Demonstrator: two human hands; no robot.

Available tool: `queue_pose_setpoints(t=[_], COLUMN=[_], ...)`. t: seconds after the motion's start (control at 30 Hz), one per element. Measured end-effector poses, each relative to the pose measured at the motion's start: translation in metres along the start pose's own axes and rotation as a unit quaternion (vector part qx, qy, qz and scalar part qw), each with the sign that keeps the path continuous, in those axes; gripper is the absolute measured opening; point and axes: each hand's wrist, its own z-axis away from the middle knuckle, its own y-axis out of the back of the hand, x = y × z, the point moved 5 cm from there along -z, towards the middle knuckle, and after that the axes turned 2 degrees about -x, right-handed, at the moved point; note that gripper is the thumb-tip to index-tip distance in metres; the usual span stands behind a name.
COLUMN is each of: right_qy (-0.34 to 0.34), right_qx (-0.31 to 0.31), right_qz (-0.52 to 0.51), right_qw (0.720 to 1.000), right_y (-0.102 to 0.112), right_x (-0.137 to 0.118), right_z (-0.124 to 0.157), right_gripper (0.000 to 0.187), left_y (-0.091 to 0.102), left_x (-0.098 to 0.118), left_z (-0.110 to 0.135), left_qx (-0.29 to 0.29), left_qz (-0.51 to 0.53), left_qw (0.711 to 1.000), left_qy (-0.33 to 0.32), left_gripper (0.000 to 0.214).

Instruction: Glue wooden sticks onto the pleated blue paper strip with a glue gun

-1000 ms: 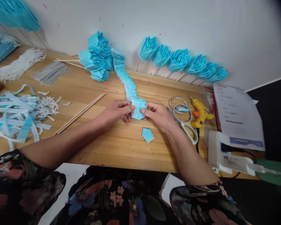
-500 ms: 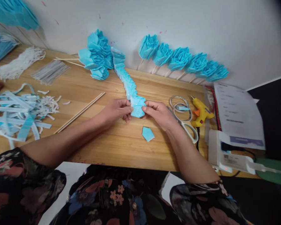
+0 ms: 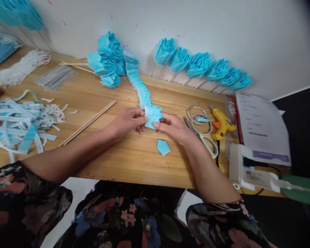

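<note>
A long strip of overlapping blue petals point(image 3: 144, 93) runs from the wall side of the table down to my hands. My left hand point(image 3: 131, 120) pinches the left edge of its near end between thumb and fingers. On the other side, my right hand point(image 3: 172, 125) grips the lower right edge, thumb on top and fingers partly hidden behind. Just below the hands, a single five-sided blue piece point(image 3: 163, 147) lies flat on the wood. Two thin wooden sticks point(image 3: 88, 124) lie side by side left of my left hand.
Blue flowers on sticks point(image 3: 198, 65) lean along the wall; more flowers point(image 3: 107, 60) lie left of the strip. Scissors point(image 3: 208, 143), tape rolls point(image 3: 193, 113), a yellow glue gun point(image 3: 222, 124) and a white power strip point(image 3: 241, 167) are at right. Cut scraps point(image 3: 23, 124) pile at left.
My right thumb has slid slightly down and left along the strip's near end, and the petals there have lifted and ruffled. My left hand keeps its pinch.
</note>
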Motion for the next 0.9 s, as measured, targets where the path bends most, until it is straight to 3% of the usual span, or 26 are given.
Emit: queue_pose_setpoints(t=[0.6,0.9], right_qy=[-0.007,0.001], right_qx=[0.018,0.018], right_qz=[0.012,0.013], right_qw=[1.000,1.000], right_y=[0.0002,0.0016], right_x=[0.0033,0.0038], right_z=[-0.0020,-0.0001], right_gripper=[0.023,0.032], left_y=[-0.0023,-0.0013], left_x=[0.0028,0.0013], left_z=[0.0004,0.0000], left_qx=[-0.014,-0.006], left_qz=[-0.005,-0.010], left_qw=[1.000,1.000], left_qy=[0.003,0.011], left_gripper=[0.017,0.019])
